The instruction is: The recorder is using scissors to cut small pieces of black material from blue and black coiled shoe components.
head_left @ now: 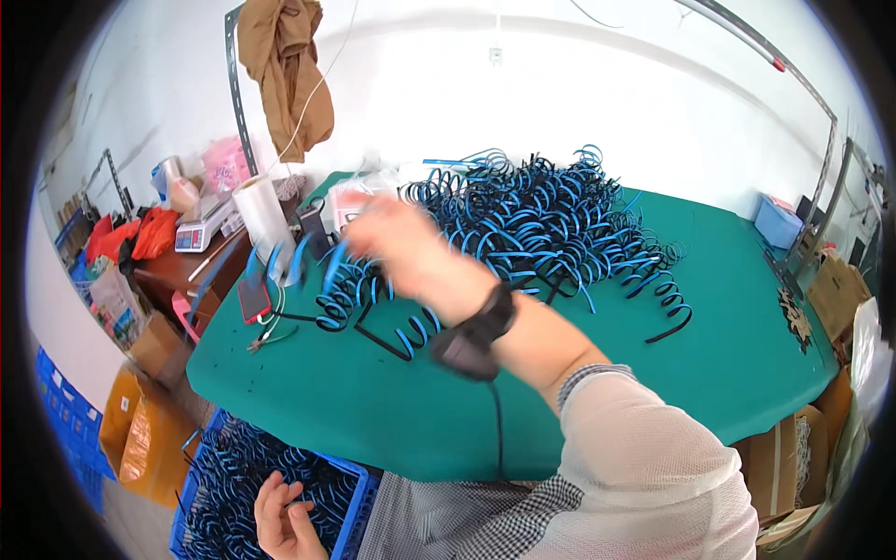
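Above the left part of the green table [392,411], my right hand [387,238] is smeared by motion, and its fingers cannot be made out. A blue and black coiled strip [301,259], also blurred, stretches leftward beside its fingertips; whether the hand grips it I cannot tell. A black strap with a device [471,345] and a cable is round my right wrist. Low at the left, my left hand [289,523] hovers over a blue crate [350,523] full of similar strips, its fingers loosely bent and apart. A large heap of coiled strips [541,219] lies across the table's back.
On the table's left side lie a red-edged phone [254,301] with a white cable and a roll of clear film [264,215]. A scale [207,224] stands on a brown desk further left. Yellow bin [145,434] and cardboard boxes [779,467] flank the table.
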A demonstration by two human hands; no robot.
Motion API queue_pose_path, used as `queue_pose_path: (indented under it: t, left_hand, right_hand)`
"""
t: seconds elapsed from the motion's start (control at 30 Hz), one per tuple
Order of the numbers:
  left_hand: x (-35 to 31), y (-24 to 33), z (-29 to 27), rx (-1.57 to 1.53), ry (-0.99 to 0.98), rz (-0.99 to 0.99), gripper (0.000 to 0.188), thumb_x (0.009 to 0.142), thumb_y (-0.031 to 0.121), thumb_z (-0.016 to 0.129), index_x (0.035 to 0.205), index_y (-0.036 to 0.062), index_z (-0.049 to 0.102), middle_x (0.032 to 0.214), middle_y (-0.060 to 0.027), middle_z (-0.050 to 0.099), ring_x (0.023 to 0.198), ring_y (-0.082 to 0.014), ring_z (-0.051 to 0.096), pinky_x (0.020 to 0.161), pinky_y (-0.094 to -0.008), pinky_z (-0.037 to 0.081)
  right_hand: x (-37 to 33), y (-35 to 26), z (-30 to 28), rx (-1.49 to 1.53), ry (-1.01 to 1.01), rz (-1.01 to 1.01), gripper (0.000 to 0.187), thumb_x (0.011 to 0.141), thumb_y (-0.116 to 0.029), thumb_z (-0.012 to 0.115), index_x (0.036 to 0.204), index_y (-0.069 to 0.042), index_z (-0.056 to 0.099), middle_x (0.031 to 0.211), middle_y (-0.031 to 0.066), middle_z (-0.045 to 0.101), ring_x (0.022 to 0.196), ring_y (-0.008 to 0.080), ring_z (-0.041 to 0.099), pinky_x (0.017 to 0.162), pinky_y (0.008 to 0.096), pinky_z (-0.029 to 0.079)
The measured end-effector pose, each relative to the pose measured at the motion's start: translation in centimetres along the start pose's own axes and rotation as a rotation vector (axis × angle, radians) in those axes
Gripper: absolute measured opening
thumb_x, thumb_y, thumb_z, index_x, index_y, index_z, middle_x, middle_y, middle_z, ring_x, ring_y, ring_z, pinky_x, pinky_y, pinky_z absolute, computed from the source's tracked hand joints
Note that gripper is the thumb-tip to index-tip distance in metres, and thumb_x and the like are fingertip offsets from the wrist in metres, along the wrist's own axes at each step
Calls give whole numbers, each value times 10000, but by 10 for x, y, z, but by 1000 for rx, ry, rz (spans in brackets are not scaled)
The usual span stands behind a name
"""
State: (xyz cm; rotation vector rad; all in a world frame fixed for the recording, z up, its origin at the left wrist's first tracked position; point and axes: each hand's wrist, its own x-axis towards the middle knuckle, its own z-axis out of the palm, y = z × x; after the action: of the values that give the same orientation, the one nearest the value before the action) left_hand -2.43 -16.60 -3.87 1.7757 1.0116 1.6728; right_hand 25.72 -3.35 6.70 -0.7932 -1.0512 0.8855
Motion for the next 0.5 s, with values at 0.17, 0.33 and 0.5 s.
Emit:
queue_pose_path:
  t: [0.17,0.33,0.5]
  left_hand:
    - [-5,-14,-14,58,-9,-136,162,845,16,506,971,-51,583,915,-99,608,777,-142,573,684,-218,454]
    - [-7,-22,-21,40,18,-260,144,841,25,519,941,-48,593,871,-77,613,760,-121,559,682,-209,446]
    - [-13,-35,-25,8,14,-296,141,844,34,519,929,-47,597,841,-76,615,722,-116,561,639,-212,455]
  right_hand:
    - [32,-74,-125,-143,601,-603,486,682,-57,641,1128,-28,450,741,64,553,627,106,492,579,237,404]
    - [48,-44,-186,-872,992,-634,696,683,-291,697,1231,-7,375,929,151,619,696,214,593,688,329,465]
    - [56,15,-153,-822,881,-719,494,735,-199,639,1146,-1,450,857,145,625,742,214,619,684,330,483]
